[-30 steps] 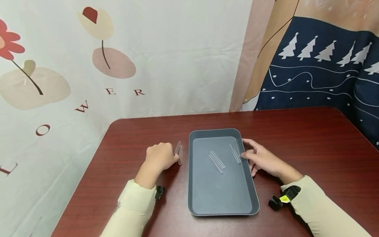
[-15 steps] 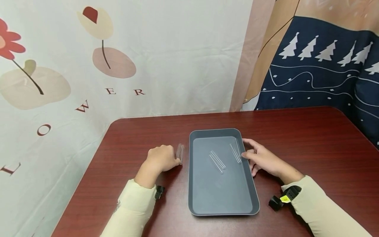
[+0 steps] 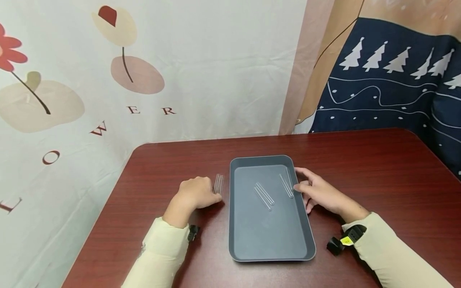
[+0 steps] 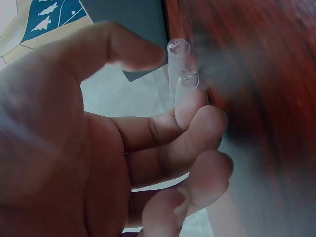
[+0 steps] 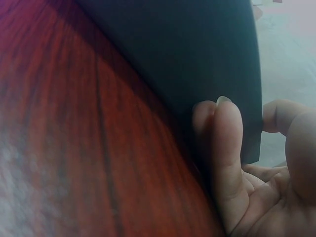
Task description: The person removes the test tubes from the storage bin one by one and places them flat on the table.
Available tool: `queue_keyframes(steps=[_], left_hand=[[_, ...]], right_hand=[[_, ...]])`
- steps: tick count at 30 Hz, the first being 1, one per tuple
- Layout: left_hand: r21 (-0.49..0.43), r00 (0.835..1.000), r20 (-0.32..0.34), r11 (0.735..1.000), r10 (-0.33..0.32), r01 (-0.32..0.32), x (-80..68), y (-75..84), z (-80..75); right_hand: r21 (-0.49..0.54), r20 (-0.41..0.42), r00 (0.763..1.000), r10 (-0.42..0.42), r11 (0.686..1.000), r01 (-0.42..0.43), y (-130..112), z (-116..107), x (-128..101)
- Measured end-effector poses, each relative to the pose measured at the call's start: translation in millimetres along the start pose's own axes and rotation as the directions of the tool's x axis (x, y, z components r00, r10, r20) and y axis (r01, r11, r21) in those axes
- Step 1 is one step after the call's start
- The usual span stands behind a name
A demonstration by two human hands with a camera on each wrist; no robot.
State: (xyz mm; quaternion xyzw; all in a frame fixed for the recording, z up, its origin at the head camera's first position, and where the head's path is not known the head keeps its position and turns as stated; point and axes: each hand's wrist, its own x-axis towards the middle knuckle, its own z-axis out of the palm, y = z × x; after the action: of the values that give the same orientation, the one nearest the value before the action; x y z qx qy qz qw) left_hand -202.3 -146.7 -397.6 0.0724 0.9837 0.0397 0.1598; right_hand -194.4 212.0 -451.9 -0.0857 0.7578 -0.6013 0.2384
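Note:
My left hand [image 3: 196, 195] is at the left of the grey tray [image 3: 266, 236], its thumb and index finger closed around a small bunch of clear test tubes [image 3: 218, 184]. Two rounded tube ends [image 4: 178, 48] show between the thumb tip and index fingertip in the left wrist view; the other fingers are curled below. At the tray's right side, my right hand [image 3: 320, 196] grips the rim, thumb over the edge and fingers against the outer wall [image 5: 197, 59]. Inside the tray lie several more clear tubes, one group near the middle [image 3: 264, 197] and another by the right wall [image 3: 286, 186].
The tray stands on a reddish-brown wooden table [image 3: 378, 172]. Behind it hangs a pale curtain [image 3: 223, 80] with flower prints, and a dark blue cloth [image 3: 374, 96] with white trees is at the right.
The tubes at my left hand were splayed apart and now stand side by side, as the thumb has moved slightly down and right across them. My right hand and the tray have stayed put.

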Motion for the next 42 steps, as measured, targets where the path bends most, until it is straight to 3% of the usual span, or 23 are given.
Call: queue_keyframes(steps=[42], left_hand=[[0.035,0.996,-0.091,0.999,0.008,-0.005,-0.5,1.5,-3.7]], right_hand=[[0.008,-0.004,1.0,0.0,1.0,0.0,0.2,0.6,0.6]])
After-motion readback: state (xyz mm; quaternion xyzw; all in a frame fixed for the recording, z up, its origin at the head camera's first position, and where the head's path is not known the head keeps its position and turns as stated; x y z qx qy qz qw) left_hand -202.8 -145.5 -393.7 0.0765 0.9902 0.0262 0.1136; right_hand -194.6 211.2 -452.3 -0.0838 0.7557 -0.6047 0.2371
